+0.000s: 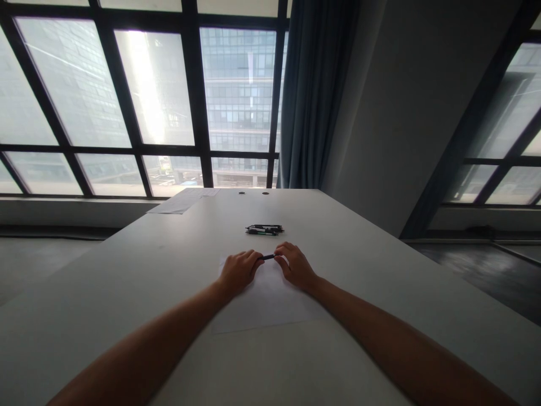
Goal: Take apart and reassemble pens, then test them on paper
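on the white table (pixel 380 270), over a sheet of paper (pixel 266 304), your two hands meet at the middle of the view. your left hand (pixel 239 270) and your right hand (pixel 296 265) each grip one end of a small dark pen (pixel 269 257), which lies level between them, just above the far edge of the paper. your left fingers are curled together and pinched on the pen's left end; your right fingers are bent together and pinched on its right end. only the short middle stretch of the pen shows between the fingertips. both forearms reach in from the bottom corners of the view and lie low over the table, your wrists resting at the sheet.

just beyond your hands, apart from them, a small bundle of pens (pixel 265 229) lies side by side on the table, dark with one showing some green. farther off, near the far left corner of the table, another sheet of paper (pixel 183 201) lies flat. behind the table stand large windows (pixel 156 101) with dark frames, and a blue curtain (pixel 313 96) hangs beside a grey wall.
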Demonstrator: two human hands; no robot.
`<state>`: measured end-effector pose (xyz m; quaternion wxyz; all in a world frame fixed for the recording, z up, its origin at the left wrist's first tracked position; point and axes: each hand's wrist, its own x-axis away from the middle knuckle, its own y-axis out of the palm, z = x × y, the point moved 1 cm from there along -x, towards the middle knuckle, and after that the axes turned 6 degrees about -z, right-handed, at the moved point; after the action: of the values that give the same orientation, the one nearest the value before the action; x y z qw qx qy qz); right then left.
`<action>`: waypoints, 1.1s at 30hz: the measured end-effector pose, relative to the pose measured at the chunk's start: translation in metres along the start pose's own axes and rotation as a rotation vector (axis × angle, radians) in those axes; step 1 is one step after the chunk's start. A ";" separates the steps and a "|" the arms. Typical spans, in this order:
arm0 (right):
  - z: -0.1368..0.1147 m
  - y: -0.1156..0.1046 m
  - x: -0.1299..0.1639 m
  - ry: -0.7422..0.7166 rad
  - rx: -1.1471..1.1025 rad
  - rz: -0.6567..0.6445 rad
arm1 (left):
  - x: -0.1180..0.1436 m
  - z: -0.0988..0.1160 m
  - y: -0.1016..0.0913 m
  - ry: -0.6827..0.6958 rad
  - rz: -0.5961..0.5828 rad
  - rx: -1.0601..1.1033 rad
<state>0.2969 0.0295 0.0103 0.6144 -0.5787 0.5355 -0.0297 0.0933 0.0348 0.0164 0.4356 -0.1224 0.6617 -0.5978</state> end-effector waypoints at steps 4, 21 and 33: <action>0.000 0.000 0.001 0.019 0.000 -0.002 | 0.001 -0.001 0.000 0.000 0.023 0.012; -0.003 0.001 0.000 0.029 0.041 -0.010 | 0.000 -0.005 0.005 0.050 0.098 -0.008; 0.000 0.002 0.001 0.039 -0.005 -0.003 | 0.001 -0.004 0.005 0.079 0.140 -0.013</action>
<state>0.2957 0.0293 0.0078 0.6024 -0.5803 0.5466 -0.0405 0.0915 0.0384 0.0114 0.4490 -0.0551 0.6893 -0.5659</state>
